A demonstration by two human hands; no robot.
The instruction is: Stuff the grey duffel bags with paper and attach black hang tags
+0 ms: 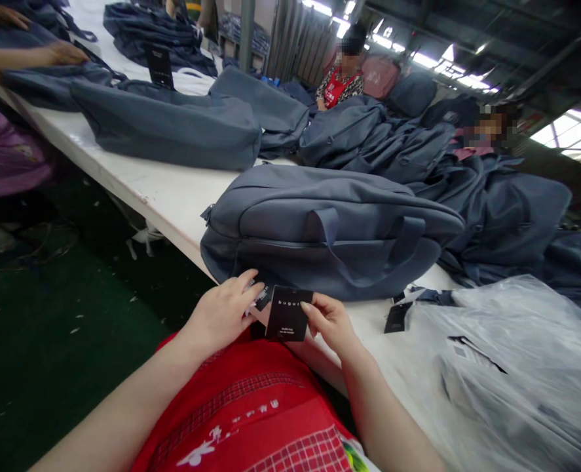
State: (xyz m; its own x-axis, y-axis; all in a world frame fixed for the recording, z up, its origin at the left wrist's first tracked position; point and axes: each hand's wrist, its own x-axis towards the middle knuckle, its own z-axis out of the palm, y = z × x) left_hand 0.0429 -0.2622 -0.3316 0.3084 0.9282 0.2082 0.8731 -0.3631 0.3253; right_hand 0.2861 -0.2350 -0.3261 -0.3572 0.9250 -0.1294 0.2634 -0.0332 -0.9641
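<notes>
Between my two hands, just above the table's near edge, is a black hang tag (288, 316) with white lettering. My right hand (330, 321) pinches it by its right edge, thumb in front. My left hand (225, 309) has its fingers closed around other tags (262, 303), dark and pale, overlapping the black one from the left; how many is hidden. Right behind my hands a dark blue duffle bag (290, 229) lies on the table, its strap handles (342, 252) facing me.
On the white table (172, 203), another blue bag (172, 124) lies at the left, near a co-worker's hand (67, 52). Piled blue bags (393, 141) fill the back right. Clear plastic bags (526, 380) and a black tag (397, 318) lie at the right. Another person (339, 88) is behind.
</notes>
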